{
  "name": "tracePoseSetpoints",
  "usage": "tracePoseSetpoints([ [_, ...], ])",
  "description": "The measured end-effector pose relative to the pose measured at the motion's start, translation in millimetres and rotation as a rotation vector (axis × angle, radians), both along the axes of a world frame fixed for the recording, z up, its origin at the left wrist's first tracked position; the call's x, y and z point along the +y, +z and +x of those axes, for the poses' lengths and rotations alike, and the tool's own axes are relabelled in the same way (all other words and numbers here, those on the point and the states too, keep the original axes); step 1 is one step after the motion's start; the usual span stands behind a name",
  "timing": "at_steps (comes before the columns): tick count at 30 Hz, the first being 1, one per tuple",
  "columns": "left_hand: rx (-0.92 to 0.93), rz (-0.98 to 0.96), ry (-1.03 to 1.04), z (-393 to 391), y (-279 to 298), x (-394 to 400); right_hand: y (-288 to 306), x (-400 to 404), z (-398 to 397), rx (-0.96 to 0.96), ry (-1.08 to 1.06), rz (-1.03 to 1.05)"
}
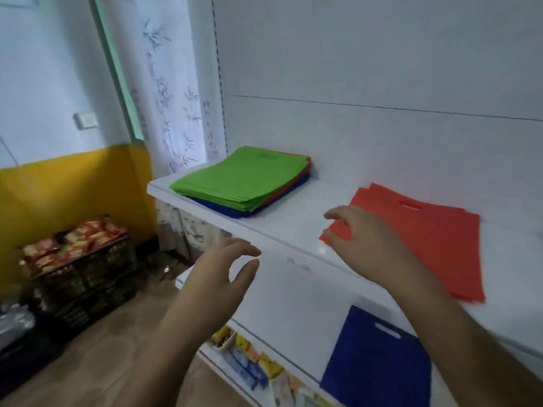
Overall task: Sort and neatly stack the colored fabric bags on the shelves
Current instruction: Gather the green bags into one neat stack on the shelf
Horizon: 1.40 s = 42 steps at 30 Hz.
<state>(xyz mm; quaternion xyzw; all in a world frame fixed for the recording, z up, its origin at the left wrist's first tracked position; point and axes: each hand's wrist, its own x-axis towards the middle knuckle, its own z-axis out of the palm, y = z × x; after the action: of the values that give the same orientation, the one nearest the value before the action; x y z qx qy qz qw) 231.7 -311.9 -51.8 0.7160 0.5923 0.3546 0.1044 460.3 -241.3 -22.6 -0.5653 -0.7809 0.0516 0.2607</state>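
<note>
On the upper shelf [293, 227]: mixed stack [241, 180] of green, red and blue bags at its left end; red bags [435, 239] well to the right. Right hand [364, 239] over the red bags' near-left corner, fingers spread, loosely bent, gripping nothing. Left hand [217, 268] off the shelf's front edge, open, empty. Below the shelf, one blue bag [379, 362] lying flat.

— What sort of place is this?
— A small shop, I'd say. White display shelving [293, 230] fills the right of the frame, packaged goods [258, 368] sit on the bottom shelf, and at lower left dark crates [85, 277] are piled with red snack packets [73, 239].
</note>
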Motion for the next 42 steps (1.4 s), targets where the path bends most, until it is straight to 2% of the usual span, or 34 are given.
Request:
tracePoseSetpoints([
  [4,-0.013,-0.032,0.071,-73.4,1.6,12.8,-3.0,29.3,-69.8,-0.015,0.055,-0.058],
  [10,-0.016,-0.007,0.125,-141.1,4.8,72.1,-7.0,103.8,-129.7,-0.085,-0.052,-0.080],
  [15,0.015,0.024,0.067,-175.1,6.6,152.1,-10.7,185.8,-130.5,-0.226,-0.227,-0.119],
  [18,0.036,0.019,0.020,-194.2,15.0,202.7,-8.6,222.6,-130.7,-0.241,-0.320,-0.189],
  [23,0.060,-0.026,-0.026,-213.2,27.4,277.9,-6.9,253.9,-138.3,-0.301,-0.414,-0.245],
  [27,0.196,-0.220,-0.002,-206.1,21.1,331.5,-18.8,262.4,-142.8,-0.187,-0.418,-0.305],
  [29,0.290,-0.275,-0.064,-202.0,13.1,353.1,-22.8,265.8,-147.3,-0.164,-0.451,-0.297],
  [34,0.571,-0.193,-0.235,-205.6,-2.3,382.0,-31.5,263.7,-151.0,-0.065,-0.561,-0.238],
  [37,0.546,-0.109,-0.361,-200.6,-0.1,373.8,-29.7,252.0,-149.0,-0.025,-0.613,-0.175],
  [42,0.321,-0.053,-0.556,-210.5,16.0,374.3,-24.4,232.1,-159.0,0.067,-0.666,-0.097],
])
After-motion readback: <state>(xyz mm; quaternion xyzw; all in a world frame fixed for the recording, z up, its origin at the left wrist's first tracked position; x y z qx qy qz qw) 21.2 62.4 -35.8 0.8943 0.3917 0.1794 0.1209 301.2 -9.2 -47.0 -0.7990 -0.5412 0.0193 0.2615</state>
